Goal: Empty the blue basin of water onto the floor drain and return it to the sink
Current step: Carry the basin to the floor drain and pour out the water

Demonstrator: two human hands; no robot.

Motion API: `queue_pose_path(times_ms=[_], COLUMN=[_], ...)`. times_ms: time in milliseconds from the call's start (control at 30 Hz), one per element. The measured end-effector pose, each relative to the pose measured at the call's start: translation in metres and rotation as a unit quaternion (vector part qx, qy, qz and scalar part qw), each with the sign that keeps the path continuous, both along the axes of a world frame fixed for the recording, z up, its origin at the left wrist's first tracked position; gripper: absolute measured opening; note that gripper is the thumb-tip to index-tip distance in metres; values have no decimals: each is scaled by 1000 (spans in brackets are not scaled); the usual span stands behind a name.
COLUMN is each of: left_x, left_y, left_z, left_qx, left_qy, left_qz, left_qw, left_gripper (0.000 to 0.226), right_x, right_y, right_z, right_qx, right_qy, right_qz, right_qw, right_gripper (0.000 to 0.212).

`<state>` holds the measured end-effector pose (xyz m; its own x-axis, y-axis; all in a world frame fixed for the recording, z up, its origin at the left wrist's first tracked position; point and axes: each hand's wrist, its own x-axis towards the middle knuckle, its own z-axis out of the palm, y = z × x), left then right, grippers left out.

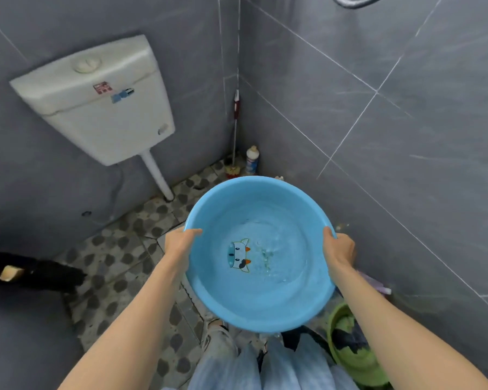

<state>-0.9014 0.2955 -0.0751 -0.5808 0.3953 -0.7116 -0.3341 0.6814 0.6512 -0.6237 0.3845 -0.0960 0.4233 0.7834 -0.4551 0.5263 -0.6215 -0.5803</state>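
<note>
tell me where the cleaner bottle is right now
In the head view, the cleaner bottle stands on the floor in the far corner, just right of the toilet brush and beyond the blue basin.

Glossy plastic basin (261, 302); matt grey wall tiles (378, 136).

Soft even light, wide-angle bending, slight blur

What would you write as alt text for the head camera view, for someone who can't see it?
Two bare hands, left and right, hold a round blue basin of water by opposite rims above a pebble-patterned floor. A white cistern hangs on the grey tiled wall, with a bottle in the corner.
</note>
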Motion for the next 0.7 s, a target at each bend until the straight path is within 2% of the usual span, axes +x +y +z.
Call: queue_pose_path(times_ms=[100,200,367,433,500,700], left_x=[-19,-30,-25,-20,-13,7], left_y=[16,36,67,72,78,111], left_z=[-12,-25,-55,-66,-81,-145], left_qx=[-34,-51,-71,-105,-137,-197], left_qy=[5,23,68,74,69,91], left_qz=[-29,-69,-132,-142,-130,-68], left_qw=[999,996,986,981,979,974], left_gripper=[8,10,31,25,23,37], right_x=[-14,-20,-20,-18,-14,-1], right_y=[-7,-13,-3,1,6,29], right_z=[-9,-17,-37,-47,-59,-118], right_qx=[-30,-45,-63,-71,-78,-96], right_qy=[2,11,-2,-5,-9,-2], right_qz=[-38,-84,-125,-135,-140,-171], right_qw=[999,995,990,988,987,981], right_gripper=[47,42,38,36,38,38])
